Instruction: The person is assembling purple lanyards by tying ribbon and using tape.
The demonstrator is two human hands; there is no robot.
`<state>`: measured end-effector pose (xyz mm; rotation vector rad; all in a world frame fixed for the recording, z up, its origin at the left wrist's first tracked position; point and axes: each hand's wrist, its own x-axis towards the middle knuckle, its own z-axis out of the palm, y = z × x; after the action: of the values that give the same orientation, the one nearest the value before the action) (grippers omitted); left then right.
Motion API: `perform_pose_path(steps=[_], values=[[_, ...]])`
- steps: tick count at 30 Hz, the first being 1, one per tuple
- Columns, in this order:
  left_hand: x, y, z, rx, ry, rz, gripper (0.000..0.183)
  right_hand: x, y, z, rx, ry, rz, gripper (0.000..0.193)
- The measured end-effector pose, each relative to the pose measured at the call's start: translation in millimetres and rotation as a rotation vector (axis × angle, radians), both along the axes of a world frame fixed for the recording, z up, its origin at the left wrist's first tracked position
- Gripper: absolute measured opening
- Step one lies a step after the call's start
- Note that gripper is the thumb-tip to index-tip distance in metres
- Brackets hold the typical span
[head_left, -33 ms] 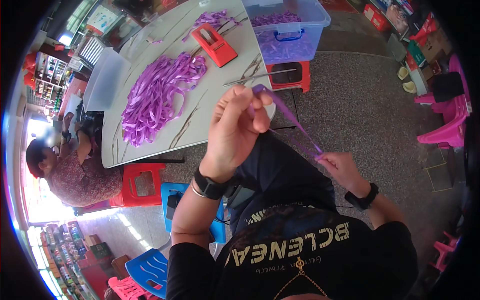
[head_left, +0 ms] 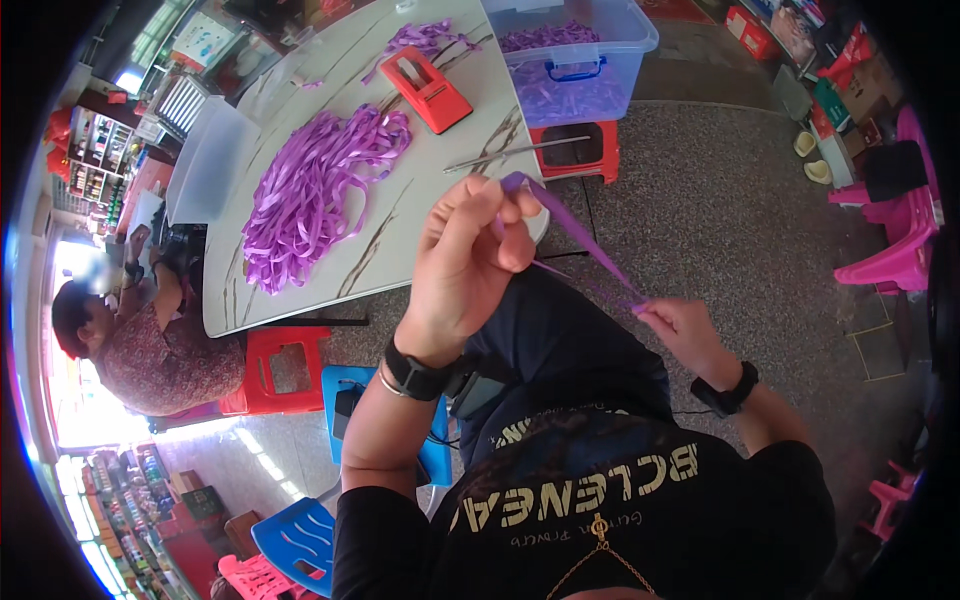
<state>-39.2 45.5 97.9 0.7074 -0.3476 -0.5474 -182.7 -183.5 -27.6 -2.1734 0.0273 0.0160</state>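
A purple ribbon (head_left: 580, 232) stretches between my two hands in front of my lap. My left hand (head_left: 475, 235) is closed on its upper end, fingers curled, near the corner of the table. Lower and to the right, my right hand (head_left: 685, 333) pinches the other end between thumb and finger. A thin loose strand of ribbon also shows below the taut stretch. On the table beyond my left hand lies a big heap of purple ribbons (head_left: 315, 195). A red tape dispenser (head_left: 428, 90) stands to the right of that heap, and a thin metal rod (head_left: 515, 154) lies across the table's edge.
The marble-patterned table (head_left: 400, 240) also bears a smaller ribbon pile (head_left: 432, 38). A clear plastic bin (head_left: 580, 75) with purple ribbons sits on a red stool (head_left: 585, 150). At left, another person (head_left: 165, 350) sits by the table. A blue chair (head_left: 295, 545) and pink chairs (head_left: 885, 245) stand around.
My right hand has shifted very slightly toward me, and the ribbon between my hands has turned and looks wider. Both hands keep their hold.
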Motion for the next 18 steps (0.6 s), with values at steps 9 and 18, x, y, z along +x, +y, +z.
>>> perform_pose_path(steps=[9, 18], values=[[-9.7, 39.7, -2.8, 0.303, -0.016, -0.177, 0.019, 35.0, -35.3, 9.9, -0.249, -0.235, -0.086, 0.012], [-16.6, 66.6, -26.9, 0.878, -0.069, -0.269, 0.02, 66.6, -44.0, 49.4, -0.421, -0.54, -0.1, 0.012]])
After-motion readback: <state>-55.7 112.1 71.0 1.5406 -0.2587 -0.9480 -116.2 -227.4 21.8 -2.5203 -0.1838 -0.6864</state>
